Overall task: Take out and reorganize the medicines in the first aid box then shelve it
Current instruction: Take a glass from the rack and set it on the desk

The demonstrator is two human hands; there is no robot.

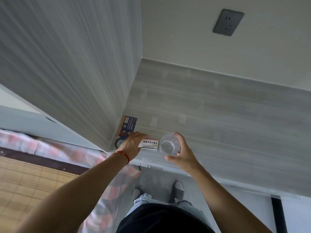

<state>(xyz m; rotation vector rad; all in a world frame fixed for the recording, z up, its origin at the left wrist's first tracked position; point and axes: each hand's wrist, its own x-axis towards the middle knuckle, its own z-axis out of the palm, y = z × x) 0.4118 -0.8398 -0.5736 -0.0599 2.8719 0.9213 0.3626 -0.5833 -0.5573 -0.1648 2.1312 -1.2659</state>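
Note:
On the grey wood-grain desk top (pixel 218 118), near its front left corner, lies a white medicine box (pixel 150 144) with black print. My left hand (pixel 132 144) is closed on its left end. Just to its right, my right hand (pixel 182 152) grips a clear ribbed glass cup (pixel 170 145), seen from above and looking empty. A dark blue and orange box (pixel 127 126) lies against the side panel behind my left hand. A round dark tin (pixel 119 142) sits partly hidden under that hand. No first aid box is in view.
A tall grey panel (pixel 70 73) walls off the desk's left side. A wall socket (pixel 228 22) sits high on the back wall. Below left are a bed with a checked cover (pixel 55 148) and a bamboo mat (pixel 30 179). My feet (pixel 178 190) stand on the floor under the desk edge.

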